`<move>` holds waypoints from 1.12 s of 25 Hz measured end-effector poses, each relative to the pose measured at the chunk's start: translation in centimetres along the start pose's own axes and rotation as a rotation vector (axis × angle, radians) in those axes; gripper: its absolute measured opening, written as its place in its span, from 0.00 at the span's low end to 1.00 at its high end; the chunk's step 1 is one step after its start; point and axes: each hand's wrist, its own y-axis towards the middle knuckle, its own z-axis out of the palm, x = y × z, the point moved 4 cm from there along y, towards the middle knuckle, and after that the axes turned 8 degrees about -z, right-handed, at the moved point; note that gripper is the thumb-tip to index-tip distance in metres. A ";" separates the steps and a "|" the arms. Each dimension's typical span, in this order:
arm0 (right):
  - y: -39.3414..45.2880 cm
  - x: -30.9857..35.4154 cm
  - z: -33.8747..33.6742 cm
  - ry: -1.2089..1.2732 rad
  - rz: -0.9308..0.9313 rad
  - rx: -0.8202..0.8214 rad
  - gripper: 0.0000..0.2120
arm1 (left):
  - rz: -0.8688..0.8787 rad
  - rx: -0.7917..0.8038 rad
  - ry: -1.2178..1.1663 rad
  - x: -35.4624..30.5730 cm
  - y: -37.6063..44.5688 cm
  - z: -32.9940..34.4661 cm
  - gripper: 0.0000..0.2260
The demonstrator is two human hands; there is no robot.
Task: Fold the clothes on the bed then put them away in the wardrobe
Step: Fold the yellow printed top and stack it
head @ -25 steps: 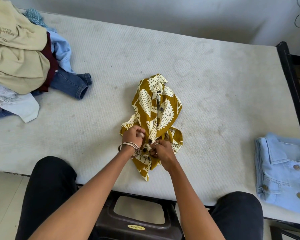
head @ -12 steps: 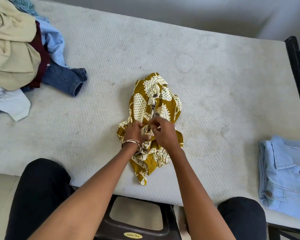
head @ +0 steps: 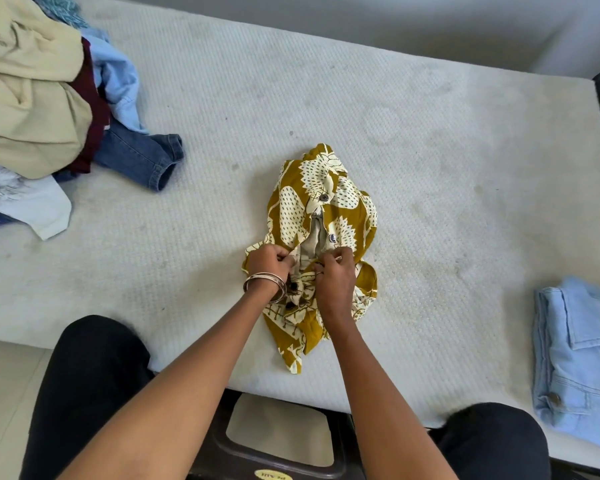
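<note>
Clearly the job is in its early part. One garment looks finished — a pale blue denim jacket (head: 579,358) lies folded flat well to the right of the mustard printed shirt (head: 321,220), at the mattress (head: 430,140) edge. The shirt itself sits near the middle of the mattress, bunched and wrinkled, its front placket parted so the lining shows between two dark buttons.

Both hands are at the shirt's lower front. The left hand (head: 269,263), bangles at the wrist, has its fingers curled and pinching one edge of the placket; the right hand (head: 335,277) pinches the opposite edge just beside it. By the look of it the person is fastening or straightening the button line before any fold is made — so this shirt is not yet folded.

Far to the left of the shirt a heap of unfolded clothes (head: 35,109) waits: a beige top, something maroon, light blue cloth, dark jeans, a white piece. All of that is left to fold, and nothing can be judged as put away; no wardrobe is in view.
</note>
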 end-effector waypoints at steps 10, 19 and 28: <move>-0.7 1.4 -0.8 -0.278 -0.199 0.063 0.22 | -0.452 0.307 -0.836 0.8 -2.3 -1.2 0.04; -0.7 1.0 -1.0 -0.231 -0.280 -0.065 0.15 | -0.415 0.269 -0.752 0.9 -2.0 -1.3 0.05; -0.1 3.9 -4.1 0.002 -0.229 -0.119 0.12 | -0.080 0.022 -0.387 -2.4 -3.9 -2.4 0.10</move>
